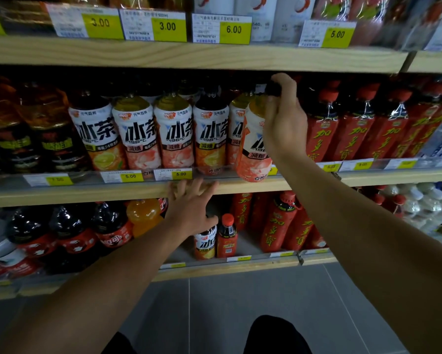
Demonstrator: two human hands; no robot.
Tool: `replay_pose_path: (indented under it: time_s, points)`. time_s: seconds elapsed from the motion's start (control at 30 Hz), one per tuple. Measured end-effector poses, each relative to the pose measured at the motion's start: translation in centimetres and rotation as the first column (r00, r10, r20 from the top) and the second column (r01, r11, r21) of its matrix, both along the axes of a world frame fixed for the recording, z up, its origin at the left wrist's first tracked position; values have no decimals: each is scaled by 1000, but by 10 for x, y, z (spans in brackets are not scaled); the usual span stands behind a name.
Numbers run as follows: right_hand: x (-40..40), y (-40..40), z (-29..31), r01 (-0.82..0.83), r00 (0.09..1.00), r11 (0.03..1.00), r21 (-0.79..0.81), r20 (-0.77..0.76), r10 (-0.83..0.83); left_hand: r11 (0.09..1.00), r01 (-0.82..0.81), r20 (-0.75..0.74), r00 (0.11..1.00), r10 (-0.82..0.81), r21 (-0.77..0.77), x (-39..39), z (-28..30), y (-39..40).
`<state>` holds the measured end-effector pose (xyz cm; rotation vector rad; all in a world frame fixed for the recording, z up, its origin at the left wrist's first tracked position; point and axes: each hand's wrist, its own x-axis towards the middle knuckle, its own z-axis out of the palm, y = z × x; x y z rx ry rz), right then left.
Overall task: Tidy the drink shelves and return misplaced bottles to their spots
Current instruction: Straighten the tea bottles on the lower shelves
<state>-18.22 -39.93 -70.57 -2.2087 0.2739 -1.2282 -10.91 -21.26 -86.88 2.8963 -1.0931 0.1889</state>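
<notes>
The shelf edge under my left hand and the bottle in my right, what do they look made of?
Shelf edge: looks like pale wood or a wood-look laminate, matte, with visible grain lines. Bottle: likely clear plastic, amber liquid showing near the neck, wrapped in a glossy printed film label.

A shop, a grocery or convenience store's drinks aisle: wooden shelves (pixel 189 56) stacked in tiers carry rows of identical bottled drinks facing front, iced-tea bottles (pixel 135 134) beside red herbal-tea bottles (pixel 353 129). Yellow price tags (pixel 234 29) reading 3.00, 5.00 and 6.00 sit in clear strips along every shelf edge, above a grey tiled floor (pixel 214 307)
</notes>
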Motion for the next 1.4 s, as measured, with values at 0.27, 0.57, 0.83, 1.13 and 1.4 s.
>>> replay_pose_path:
  time_s: [0.27,0.57,0.83,1.13,1.4]
  points:
    - [3,-1,-15,-34,996,999,-12,83,35,999,-17,-10,1000,17,29,0,-2,0]
    - [1,10,-41,13,1000,977,211,4,-14,1000,-16,19,1000,16,18,-1,-2,1]
    - [3,2,-39,11,999,972,236,-41,-1,1000,-8,11,1000,8,7,-1,-3,1]
    - [32,3,-37,-30,999,980,198,-21,35,999,-41,-17,999,41,1,-1,-5,-2]
    - [42,3,-39,3,1000,967,255,5,-5,999,-35,9,999,35,-9,1,-7,-2]
